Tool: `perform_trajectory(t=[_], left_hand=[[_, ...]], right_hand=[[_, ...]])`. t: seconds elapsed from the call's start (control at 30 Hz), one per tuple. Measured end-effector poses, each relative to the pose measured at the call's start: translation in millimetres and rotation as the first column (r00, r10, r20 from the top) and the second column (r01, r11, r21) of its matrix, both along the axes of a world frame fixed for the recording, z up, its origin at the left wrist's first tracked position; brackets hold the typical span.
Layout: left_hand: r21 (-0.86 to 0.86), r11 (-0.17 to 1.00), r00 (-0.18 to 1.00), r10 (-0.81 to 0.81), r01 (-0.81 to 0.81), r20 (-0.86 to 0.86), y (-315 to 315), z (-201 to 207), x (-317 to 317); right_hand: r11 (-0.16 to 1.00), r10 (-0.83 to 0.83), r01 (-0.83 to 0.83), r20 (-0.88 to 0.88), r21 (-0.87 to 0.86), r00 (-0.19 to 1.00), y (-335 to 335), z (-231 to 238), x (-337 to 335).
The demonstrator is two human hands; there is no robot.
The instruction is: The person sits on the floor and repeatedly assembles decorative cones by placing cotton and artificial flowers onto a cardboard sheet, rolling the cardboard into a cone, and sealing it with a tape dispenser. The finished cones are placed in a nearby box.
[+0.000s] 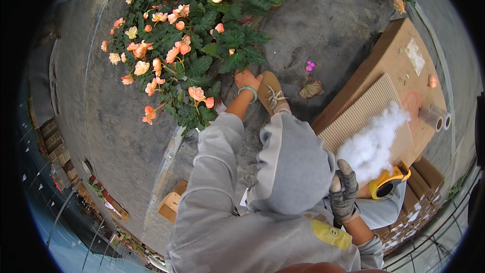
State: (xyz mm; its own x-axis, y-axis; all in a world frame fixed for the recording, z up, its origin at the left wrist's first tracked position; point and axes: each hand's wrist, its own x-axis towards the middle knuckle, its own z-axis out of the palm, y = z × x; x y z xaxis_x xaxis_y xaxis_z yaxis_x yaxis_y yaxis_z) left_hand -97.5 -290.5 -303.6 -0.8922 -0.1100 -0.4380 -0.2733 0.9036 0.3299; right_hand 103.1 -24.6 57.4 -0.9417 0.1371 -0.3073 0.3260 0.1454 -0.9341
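My bare left hand (247, 81), with a pale green bangle at the wrist, reaches in at the near edge of the potted begonias (202, 45). Leaves hide its fingertips, so any hold on a pot or stem cannot be made out. Beside it is my tan laced shoe (272, 92). My right hand (345, 187), in a worn grey glove, is raised beside my bent knee. Its thumb and fingers are apart and a little bent, with nothing visible in them. Close by are white fluffy stuffing (374, 139) and a yellow tape dispenser (389, 182).
A cardboard box (389, 55) at the right bears a corrugated sheet (348, 116), the stuffing and tape rolls (438, 118). On the dark ground sheet lie a magenta flower (309, 65) and a withered leaf (310, 89). A small open carton (172, 202) sits at lower left.
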Motion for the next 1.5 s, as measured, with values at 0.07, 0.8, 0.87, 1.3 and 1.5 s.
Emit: perform_trajectory(t=[0.07,0.8,0.87,1.3,1.5], left_hand=[[0.165,0.976,0.935,0.185,-0.140,-0.302,-16.4,-18.7,-20.3],[0.867,0.424,0.673,-0.724,0.261,0.151,168.4,391.2,-9.2],[0.958,0.022,0.709,-0.668,-0.286,0.227,203.4,403.4,19.4],[0.478,0.522,0.285,-0.408,-0.707,0.867,171.7,364.7,236.7],[-0.011,0.066,0.045,-0.784,0.998,-0.620,263.1,349.2,248.3]], right_hand=[[0.997,-0.022,0.024,0.029,-0.079,0.999,1.8,-2.0,-11.7],[0.997,-0.069,0.072,-0.120,0.018,0.990,81.7,34.0,-33.5],[0.988,-0.144,0.153,-0.248,0.016,0.958,114.1,51.6,-1.0],[0.487,0.004,0.191,-0.221,0.852,0.975,126.2,-69.5,144.4],[0.429,0.053,0.188,-0.233,0.884,0.971,124.7,-57.1,145.1]])
